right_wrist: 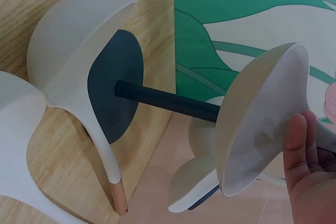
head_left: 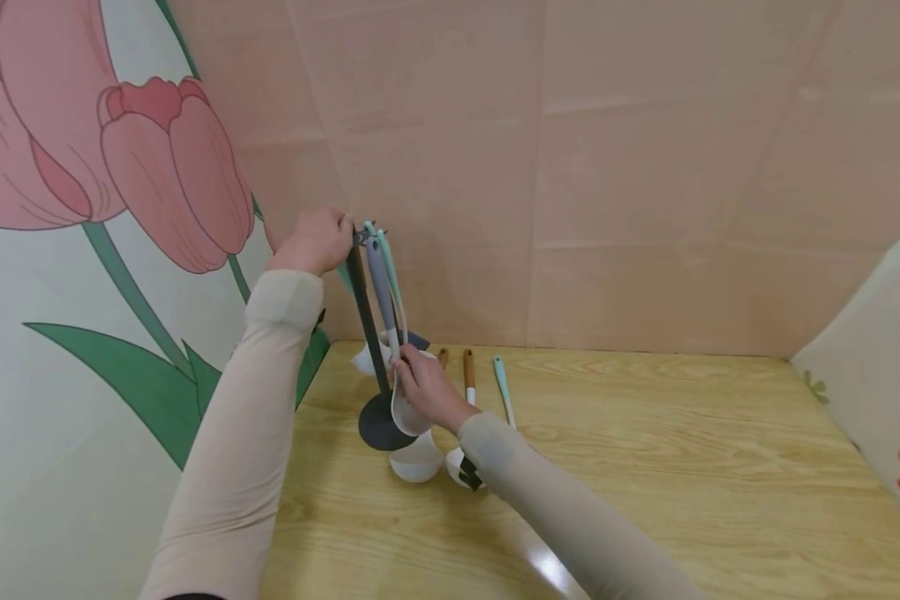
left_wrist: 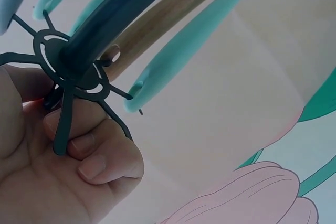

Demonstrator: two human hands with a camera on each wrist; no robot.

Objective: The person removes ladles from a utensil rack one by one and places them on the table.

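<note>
A dark utensil stand [head_left: 363, 312] with a round base [head_left: 382, 423] and hooks [left_wrist: 63, 116] at its top stands on the table's left side. My left hand [head_left: 315, 242] grips the stand's top with curled fingers, seen closely as the left hand [left_wrist: 79, 156] at the hub [left_wrist: 55, 56]. Mint handles [left_wrist: 189, 51], a wooden handle [left_wrist: 168, 14] and a blue-grey handle [head_left: 378, 279] hang from the hooks. My right hand [head_left: 429, 387] holds a white ladle [right_wrist: 257, 119] near its bowl, in front of the stand's pole; its upper handle lies outside the right wrist view.
On the wood-grain table [head_left: 645, 467] lie a white ladle with a wooden handle [head_left: 469, 367], a mint-handled utensil [head_left: 501, 383] and a large white ladle bowl [head_left: 416, 460]. More white utensil heads [right_wrist: 194, 182] hang behind the pole. A tulip-printed wall [head_left: 172, 167] is close on the left.
</note>
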